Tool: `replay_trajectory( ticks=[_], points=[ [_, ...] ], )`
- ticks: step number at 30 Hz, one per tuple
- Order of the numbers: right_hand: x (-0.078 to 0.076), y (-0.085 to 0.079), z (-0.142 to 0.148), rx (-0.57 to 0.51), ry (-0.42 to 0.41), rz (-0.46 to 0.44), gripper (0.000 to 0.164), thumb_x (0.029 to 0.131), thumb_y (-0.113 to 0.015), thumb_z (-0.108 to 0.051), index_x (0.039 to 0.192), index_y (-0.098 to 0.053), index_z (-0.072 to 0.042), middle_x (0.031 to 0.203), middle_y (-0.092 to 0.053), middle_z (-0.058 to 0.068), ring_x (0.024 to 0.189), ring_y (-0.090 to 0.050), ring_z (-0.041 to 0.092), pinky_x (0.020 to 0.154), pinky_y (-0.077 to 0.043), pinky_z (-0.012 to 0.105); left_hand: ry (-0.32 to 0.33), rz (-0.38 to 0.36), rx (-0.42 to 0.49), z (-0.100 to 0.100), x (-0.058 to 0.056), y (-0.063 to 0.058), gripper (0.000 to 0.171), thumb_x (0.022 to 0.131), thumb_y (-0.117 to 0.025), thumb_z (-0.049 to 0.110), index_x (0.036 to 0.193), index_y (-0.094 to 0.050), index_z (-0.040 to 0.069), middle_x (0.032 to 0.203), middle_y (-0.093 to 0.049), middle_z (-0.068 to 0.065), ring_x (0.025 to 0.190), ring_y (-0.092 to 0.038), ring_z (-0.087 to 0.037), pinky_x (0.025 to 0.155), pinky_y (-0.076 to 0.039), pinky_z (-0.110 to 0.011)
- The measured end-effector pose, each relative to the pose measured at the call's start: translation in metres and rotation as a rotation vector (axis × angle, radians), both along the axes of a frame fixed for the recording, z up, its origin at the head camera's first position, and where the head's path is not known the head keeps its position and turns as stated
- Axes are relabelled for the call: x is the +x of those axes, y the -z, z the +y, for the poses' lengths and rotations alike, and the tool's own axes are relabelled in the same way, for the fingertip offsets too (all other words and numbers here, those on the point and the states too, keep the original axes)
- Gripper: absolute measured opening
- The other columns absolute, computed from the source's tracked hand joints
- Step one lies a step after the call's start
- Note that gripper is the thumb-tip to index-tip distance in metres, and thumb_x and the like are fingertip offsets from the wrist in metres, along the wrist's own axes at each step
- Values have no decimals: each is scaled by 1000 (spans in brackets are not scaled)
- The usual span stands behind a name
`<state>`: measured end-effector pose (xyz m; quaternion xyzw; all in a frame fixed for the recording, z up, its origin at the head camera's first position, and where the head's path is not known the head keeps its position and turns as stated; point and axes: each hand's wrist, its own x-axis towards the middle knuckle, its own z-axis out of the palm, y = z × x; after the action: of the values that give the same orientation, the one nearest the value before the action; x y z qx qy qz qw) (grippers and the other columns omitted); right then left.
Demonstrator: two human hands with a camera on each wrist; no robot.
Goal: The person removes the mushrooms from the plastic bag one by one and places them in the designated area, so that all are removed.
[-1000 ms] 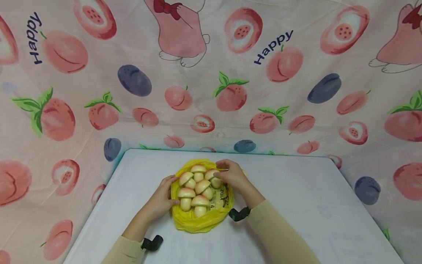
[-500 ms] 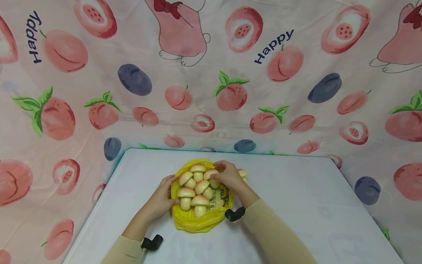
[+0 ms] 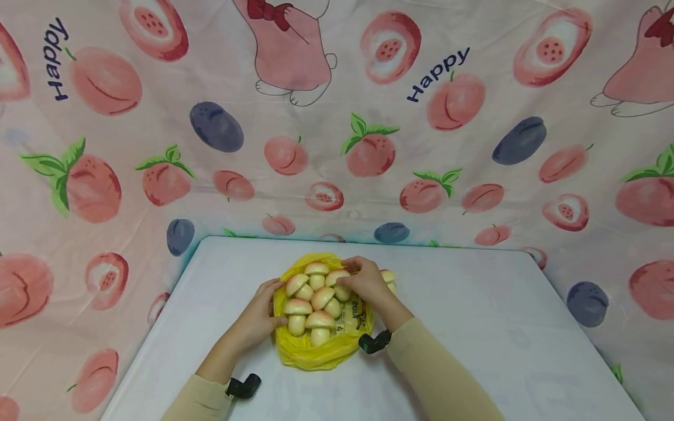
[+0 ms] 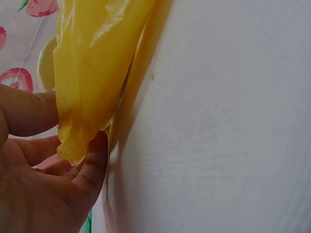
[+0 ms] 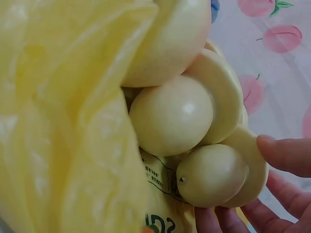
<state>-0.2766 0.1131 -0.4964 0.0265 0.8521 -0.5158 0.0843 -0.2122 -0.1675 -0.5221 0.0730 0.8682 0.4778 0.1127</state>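
Observation:
A crumpled yellow plastic bag (image 3: 310, 358) lies on the table with its mouth spread wide. Several toy mushrooms (image 3: 319, 320), pale with pinkish caps, fill it beside a printed patch. On the left, my left hand (image 3: 258, 318) holds the bag's rim between thumb and fingers; the left wrist view shows the gathered bag edge (image 4: 77, 141) in its grasp. At the upper right my right hand (image 3: 371, 286) grips one toy mushroom (image 5: 214, 174), thumb on the cap and fingers around its far side. That mushroom is still among the others.
Another mushroom (image 3: 388, 276) sits on the table just right of my right hand, partly hidden by it. The white tabletop (image 3: 474, 327) extends to both sides. A peach-printed cloth (image 3: 326, 146) hangs behind and around it.
My right hand has shifted slightly left onto the mushroom, uncovering the one on the table to its right. The left hand and the bag stay in place.

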Motion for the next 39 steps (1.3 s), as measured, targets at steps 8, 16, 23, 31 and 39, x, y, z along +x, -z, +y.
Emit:
replay_trajectory(
  ticks=[8, 16, 23, 31, 39],
  points=[
    [4, -5, 6, -108, 7, -13, 44, 93, -83, -16, 135, -71, -10, 134, -69, 14, 115, -68, 28, 87, -62, 33, 1, -3, -8, 1, -1, -1, 85, 95, -74, -1, 168, -32, 9, 180, -18, -11, 168, -17, -41, 133, -20, -63],
    [6, -13, 14, -203, -6, -59, 44, 93, -82, -16, 135, -70, -8, 133, -68, 14, 107, -69, 24, 81, -62, 31, 0, 2, -8, 2, -1, -1, 84, 95, -74, -3, 168, -33, 8, 179, -19, -11, 168, -18, -41, 133, -21, -62],
    [10, -20, 19, -255, -24, -76, 46, 94, -81, -15, 137, -69, -4, 133, -67, 16, 110, -70, 25, 83, -64, 33, -6, 2, -14, 2, 1, -2, 84, 95, -74, -3, 168, -34, 9, 179, -20, -10, 168, -18, -41, 132, -21, -62],
    [12, -24, 28, -291, -38, -68, 51, 94, -82, -15, 141, -67, -4, 137, -65, 16, 114, -71, 28, 86, -66, 35, -2, 8, -12, 3, 1, -3, 85, 94, -74, -4, 168, -33, 8, 179, -20, -11, 168, -18, -41, 133, -21, -61],
    [15, -31, 40, -277, -27, -59, 48, 93, -82, -16, 139, -69, -9, 141, -65, 16, 117, -70, 28, 87, -65, 34, -6, 3, -5, 2, 1, -2, 84, 95, -73, -4, 168, -34, 8, 180, -19, -9, 167, -19, -41, 131, -27, -61]
  ],
)
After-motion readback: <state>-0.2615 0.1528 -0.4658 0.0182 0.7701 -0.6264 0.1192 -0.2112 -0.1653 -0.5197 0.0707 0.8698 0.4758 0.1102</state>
